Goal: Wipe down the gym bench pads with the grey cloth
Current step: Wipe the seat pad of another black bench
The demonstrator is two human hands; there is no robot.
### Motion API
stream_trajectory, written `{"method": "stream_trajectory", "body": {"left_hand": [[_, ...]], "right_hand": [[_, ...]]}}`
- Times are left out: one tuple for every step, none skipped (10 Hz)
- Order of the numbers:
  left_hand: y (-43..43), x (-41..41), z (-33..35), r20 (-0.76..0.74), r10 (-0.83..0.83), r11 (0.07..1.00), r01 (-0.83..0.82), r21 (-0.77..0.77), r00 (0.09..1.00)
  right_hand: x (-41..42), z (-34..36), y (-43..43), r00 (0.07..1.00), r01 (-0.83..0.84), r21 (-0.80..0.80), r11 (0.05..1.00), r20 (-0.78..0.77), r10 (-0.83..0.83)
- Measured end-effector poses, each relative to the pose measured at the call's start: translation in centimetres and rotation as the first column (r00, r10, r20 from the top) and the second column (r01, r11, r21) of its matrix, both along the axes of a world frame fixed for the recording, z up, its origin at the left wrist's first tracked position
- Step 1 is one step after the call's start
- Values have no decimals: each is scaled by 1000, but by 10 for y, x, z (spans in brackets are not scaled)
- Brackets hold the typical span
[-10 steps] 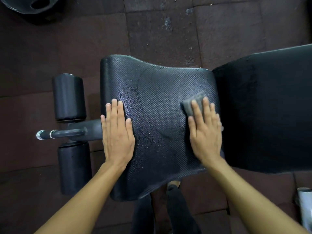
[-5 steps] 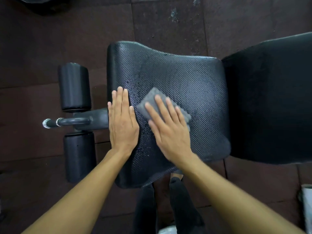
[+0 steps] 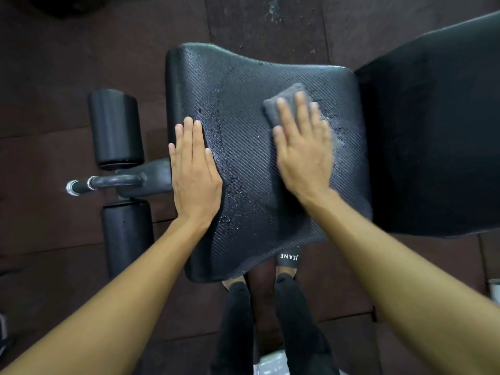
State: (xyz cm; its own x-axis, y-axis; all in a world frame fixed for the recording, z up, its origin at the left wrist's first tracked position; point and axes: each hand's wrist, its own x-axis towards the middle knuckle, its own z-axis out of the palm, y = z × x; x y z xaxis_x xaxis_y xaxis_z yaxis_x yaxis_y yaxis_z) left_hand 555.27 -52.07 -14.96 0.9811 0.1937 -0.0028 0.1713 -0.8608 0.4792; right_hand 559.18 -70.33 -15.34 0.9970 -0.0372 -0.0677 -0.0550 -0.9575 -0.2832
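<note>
Rubber floor, 2 rollers, left hand flat on pad, right hand flat on grey cloth

The floor is laid in dark rubber tiles with seams showing, and a pale scuffed patch marks it at the far edge. On the left stand two black foam rollers, the farther roller and the nearer roller, with a dark metal bar between them ending in a chrome tip. Close in are two legs in black trousers and a sandal strap lettered "JEANE". A whitish object is cut off at the right edge.
</note>
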Motion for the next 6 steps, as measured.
{"method": "stream_trajectory", "body": {"left_hand": [[2, 0, -1, 18, 3, 999, -2, -41, 1000], [4, 1, 0, 36, 0, 997, 3, -76, 999], [4, 1, 0, 34, 6, 997, -3, -79, 999], [4, 1, -1, 33, 14, 996, -11, -85, 999], [3, 1, -1, 40, 12, 997, -9, -81, 999], [5, 2, -2, 46, 10, 994, -5, -105, 999]], "right_hand": [[-42, 2, 29, 988, -141, -5, 990, 60, 141], [-124, 12, 26, 942, -333, -4, 943, 52, 333], [-164, 14, -4, 921, -389, -6, 921, 16, 389], [-167, 10, -54, 959, -280, -35, 959, -51, 278], [-132, 8, -52, 990, -126, -24, 992, -61, 125], [-77, 8, 2, 997, 38, 21, 999, -67, -36]]}}
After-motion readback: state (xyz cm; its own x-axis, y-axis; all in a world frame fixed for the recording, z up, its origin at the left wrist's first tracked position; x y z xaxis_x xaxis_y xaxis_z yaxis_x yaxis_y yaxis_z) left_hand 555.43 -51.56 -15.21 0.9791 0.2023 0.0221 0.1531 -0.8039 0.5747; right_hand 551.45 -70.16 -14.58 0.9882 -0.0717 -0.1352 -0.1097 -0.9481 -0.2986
